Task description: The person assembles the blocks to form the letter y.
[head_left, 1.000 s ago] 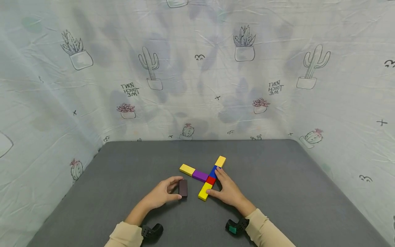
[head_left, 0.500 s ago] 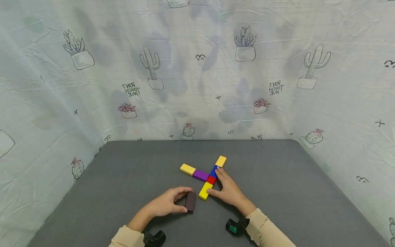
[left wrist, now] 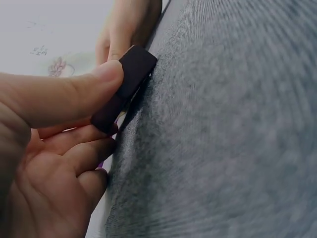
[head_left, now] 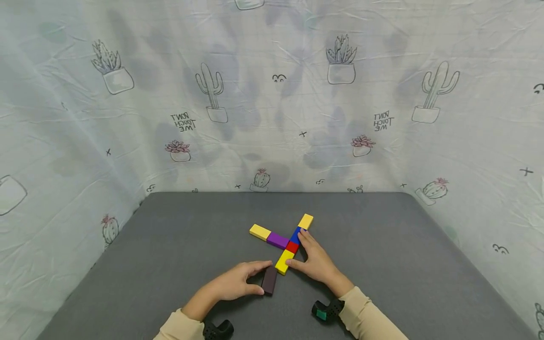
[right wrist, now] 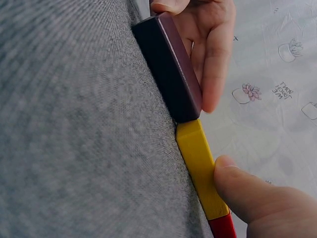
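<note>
Sliding brown block [head_left: 269, 280] rightward, now butting near yellow block [head_left: 284, 262]; my left hand [head_left: 236, 282] pinches it, my right hand [head_left: 315, 261] flat, bracing cross.

On the backdrop cloth [head_left: 272, 118] we read two printed captions, each mirror-reversed and set in three short lines, "DON'T TOUCH ME": one [head_left: 182, 122] to the left of a cactus in a pot, the other [head_left: 383, 121] further right, above a potted flowering succulent. In the right wrist view we find the same reversed caption [right wrist: 284, 90] on the cloth, beside a drawn flower, though it is small and only partly legible there. We read no lettering, number or brand on the coloured blocks or on the grey table surface [head_left: 170, 245].
</note>
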The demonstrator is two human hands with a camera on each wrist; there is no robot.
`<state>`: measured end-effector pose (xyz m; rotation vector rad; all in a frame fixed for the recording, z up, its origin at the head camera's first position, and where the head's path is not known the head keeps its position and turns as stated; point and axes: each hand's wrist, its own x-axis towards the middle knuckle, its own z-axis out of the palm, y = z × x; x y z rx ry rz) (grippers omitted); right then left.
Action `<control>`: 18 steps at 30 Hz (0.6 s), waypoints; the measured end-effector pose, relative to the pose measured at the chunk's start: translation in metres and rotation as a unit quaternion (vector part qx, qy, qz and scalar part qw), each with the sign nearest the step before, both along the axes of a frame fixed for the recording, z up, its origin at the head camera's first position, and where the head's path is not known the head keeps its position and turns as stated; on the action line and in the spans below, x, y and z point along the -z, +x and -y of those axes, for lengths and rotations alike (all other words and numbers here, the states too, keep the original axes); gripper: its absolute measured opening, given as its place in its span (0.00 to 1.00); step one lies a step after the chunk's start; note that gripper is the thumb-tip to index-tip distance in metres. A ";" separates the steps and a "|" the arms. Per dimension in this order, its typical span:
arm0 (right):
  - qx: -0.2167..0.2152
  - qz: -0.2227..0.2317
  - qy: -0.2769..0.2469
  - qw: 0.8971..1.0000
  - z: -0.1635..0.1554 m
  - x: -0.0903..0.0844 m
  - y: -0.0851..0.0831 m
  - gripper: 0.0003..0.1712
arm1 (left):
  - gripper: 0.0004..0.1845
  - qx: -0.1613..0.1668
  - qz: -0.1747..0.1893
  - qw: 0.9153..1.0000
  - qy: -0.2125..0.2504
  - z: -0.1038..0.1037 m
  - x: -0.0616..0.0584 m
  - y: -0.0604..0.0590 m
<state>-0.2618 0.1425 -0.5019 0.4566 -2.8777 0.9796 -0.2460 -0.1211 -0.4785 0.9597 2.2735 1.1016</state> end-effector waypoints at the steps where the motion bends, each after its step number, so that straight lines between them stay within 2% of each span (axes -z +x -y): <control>1: 0.000 -0.001 0.000 1.000 0.000 0.000 0.000 0.54 | 0.36 0.001 -0.006 1.000 -0.005 0.000 -0.001 0.001; 7: 0.000 -0.001 -0.002 1.000 0.000 0.000 0.000 0.54 | 0.35 0.005 -0.041 0.998 -0.045 -0.002 -0.001 0.005; 18: 0.001 -0.004 -0.003 1.000 0.001 -0.001 0.001 0.53 | 0.33 -0.008 -0.028 0.998 -0.053 -0.005 0.003 0.008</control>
